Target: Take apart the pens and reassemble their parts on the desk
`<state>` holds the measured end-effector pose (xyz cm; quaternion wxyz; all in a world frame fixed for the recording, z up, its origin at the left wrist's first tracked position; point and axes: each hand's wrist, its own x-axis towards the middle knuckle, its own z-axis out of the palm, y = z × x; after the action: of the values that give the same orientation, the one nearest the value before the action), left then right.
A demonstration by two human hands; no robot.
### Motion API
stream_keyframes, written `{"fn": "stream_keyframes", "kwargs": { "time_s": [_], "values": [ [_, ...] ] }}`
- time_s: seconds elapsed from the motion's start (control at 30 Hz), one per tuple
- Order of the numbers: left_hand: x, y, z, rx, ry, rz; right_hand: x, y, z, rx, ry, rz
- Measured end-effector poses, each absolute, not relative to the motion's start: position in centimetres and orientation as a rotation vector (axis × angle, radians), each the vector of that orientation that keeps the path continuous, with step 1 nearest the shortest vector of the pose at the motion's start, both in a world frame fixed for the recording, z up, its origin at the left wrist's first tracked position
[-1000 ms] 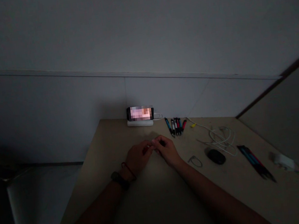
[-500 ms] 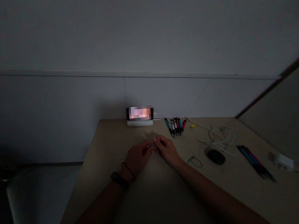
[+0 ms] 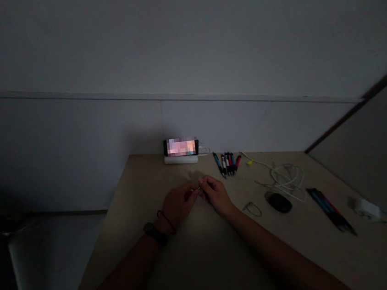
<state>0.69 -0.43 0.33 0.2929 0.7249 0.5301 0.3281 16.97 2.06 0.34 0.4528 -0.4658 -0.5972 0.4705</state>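
Note:
The room is dim. My left hand (image 3: 178, 205) and my right hand (image 3: 215, 194) meet over the middle of a light wooden table (image 3: 142, 187), fingertips pinched together on a small thing between them that I cannot make out. A watch and a dark red cord sit on my left wrist. Both hands rest low, close to the tabletop.
A lit phone (image 3: 181, 146) leans against the wall on a white block at the table's back edge. Right of it lie several pens (image 3: 227, 163), a white cable (image 3: 283, 177), a dark mouse (image 3: 279, 202), a small ring-shaped thing (image 3: 253, 209), more pens (image 3: 330, 210) and a white adapter (image 3: 365, 209).
The hands stay pinched together in nearly the same place; only slight finger shifts show.

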Motion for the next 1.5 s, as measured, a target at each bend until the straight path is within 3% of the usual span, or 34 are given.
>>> {"fn": "stream_keyframes", "kwargs": {
  "time_s": [1.5],
  "values": [
    [0.76,-0.49,0.39,1.916,1.408,0.877,16.91,2.12,0.17,-1.145,-1.437,1.223]
  ]
}}
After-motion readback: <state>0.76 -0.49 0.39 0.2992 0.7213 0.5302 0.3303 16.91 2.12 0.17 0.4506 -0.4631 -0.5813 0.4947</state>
